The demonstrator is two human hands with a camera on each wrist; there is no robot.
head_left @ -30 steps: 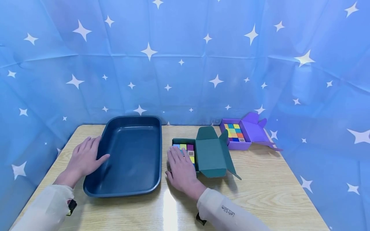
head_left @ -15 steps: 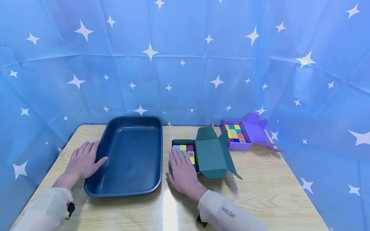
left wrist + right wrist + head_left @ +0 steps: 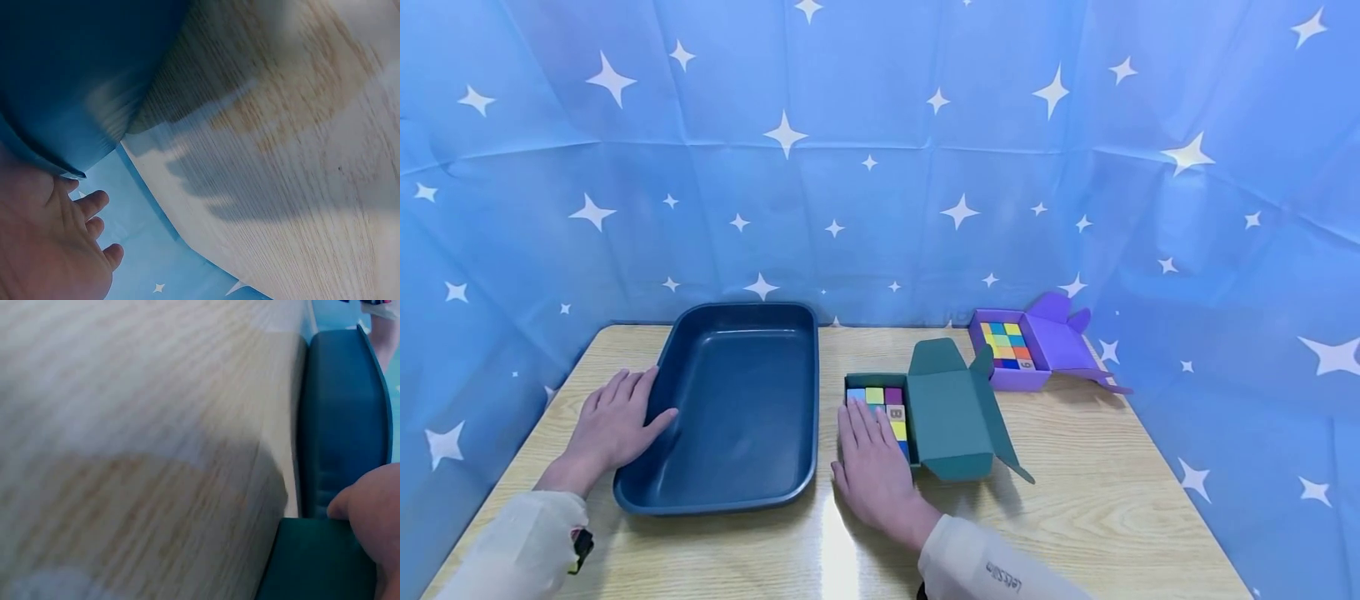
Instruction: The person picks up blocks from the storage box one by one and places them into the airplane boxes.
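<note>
My left hand [image 3: 612,425] lies along the left rim of a dark blue rectangular tray [image 3: 737,492], its thumb reaching over the inner side. In the left wrist view, the fingers [image 3: 95,204] extend past the tray's edge. My right hand [image 3: 876,471] rests with extended fingers over the colourful blocks [image 3: 874,394] in a green box [image 3: 876,379], hiding some of them. The box's lid [image 3: 951,421] is folded out to the right. The right wrist view shows the thumb [image 3: 340,503] by the green box wall [image 3: 319,559], with the tray beyond.
A purple box [image 3: 1020,380] with several colourful blocks [image 3: 1006,342] stands at the back right, its lid [image 3: 1062,337] folded outward. Both boxes and the tray stand on a wooden table [image 3: 1112,500]. A blue star-patterned cloth [image 3: 880,192] surrounds the table at the back and sides.
The green box has slid slightly toward the person along with my right hand. My left hand has shifted a little along the tray's rim. The purple box stays where it was.
</note>
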